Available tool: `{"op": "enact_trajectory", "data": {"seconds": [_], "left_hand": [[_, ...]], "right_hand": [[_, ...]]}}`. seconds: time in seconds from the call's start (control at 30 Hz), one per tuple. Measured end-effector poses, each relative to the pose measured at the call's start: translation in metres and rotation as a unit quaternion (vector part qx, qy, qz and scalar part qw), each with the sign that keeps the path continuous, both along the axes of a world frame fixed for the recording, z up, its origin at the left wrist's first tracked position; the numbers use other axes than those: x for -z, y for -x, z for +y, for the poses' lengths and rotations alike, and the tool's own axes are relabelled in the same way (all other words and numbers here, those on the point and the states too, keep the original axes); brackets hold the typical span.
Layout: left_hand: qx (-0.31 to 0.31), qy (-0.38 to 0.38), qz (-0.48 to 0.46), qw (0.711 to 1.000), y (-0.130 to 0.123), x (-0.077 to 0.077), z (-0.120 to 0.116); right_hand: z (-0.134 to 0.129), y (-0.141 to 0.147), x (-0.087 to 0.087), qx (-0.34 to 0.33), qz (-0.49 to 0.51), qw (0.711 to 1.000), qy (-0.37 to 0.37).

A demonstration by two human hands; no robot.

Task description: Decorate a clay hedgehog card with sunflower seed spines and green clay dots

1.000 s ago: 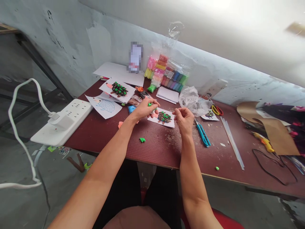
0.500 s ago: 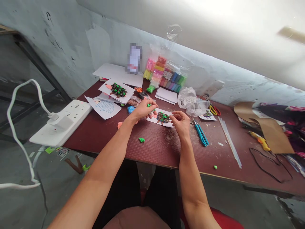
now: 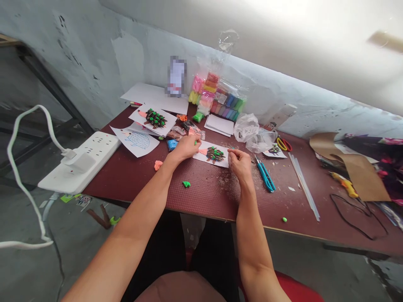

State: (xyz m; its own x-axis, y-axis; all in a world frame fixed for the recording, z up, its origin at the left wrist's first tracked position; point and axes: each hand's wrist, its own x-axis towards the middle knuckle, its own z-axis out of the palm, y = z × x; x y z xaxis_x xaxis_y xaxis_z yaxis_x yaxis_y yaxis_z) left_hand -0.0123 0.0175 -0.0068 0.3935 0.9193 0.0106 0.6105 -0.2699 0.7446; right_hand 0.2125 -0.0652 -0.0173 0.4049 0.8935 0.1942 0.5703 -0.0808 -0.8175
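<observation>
A small white card [image 3: 203, 158] lies on the table between my hands, bearing a hedgehog [image 3: 215, 154] with a pink face and dark spines dotted with green. My left hand [image 3: 188, 146] is closed at the card's left edge, with a bit of green clay [image 3: 195, 142] showing at its fingers. At the card's right edge is my right hand [image 3: 239, 163], its fingers pinched together; what they hold, if anything, is too small to make out. A loose green clay piece [image 3: 186, 184] lies nearer me, and pink clay [image 3: 158, 165] sits left of my left hand.
Clay packs [image 3: 220, 100] and plastic bags [image 3: 247, 128] stand along the wall. Other hedgehog sheets [image 3: 135, 142] lie at left beside a power strip [image 3: 85, 159]. A blue cutter [image 3: 266, 176], scissors [image 3: 284, 144], clear sticks [image 3: 304, 186] and a glue gun [image 3: 344, 184] are at right.
My left hand has lowered and drawn back to the card's left edge, its fingers curling in. My right hand has moved off the hedgehog to the card's right edge, uncovering more of the card.
</observation>
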Motion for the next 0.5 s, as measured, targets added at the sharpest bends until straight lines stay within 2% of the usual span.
{"op": "enact_trajectory", "data": {"seconds": [0.3,0.5], "left_hand": [[0.005,0.004,0.022,1.000,0.0002,-0.0004,-0.0022],[0.006,0.006,0.023,1.000,0.0006,0.0005,-0.0014]], "right_hand": [[-0.0074,-0.0013,-0.0076,-0.008,-0.047,0.998,0.049],[-0.0074,-0.0013,-0.0047,-0.017,-0.061,0.996,0.069]]}}
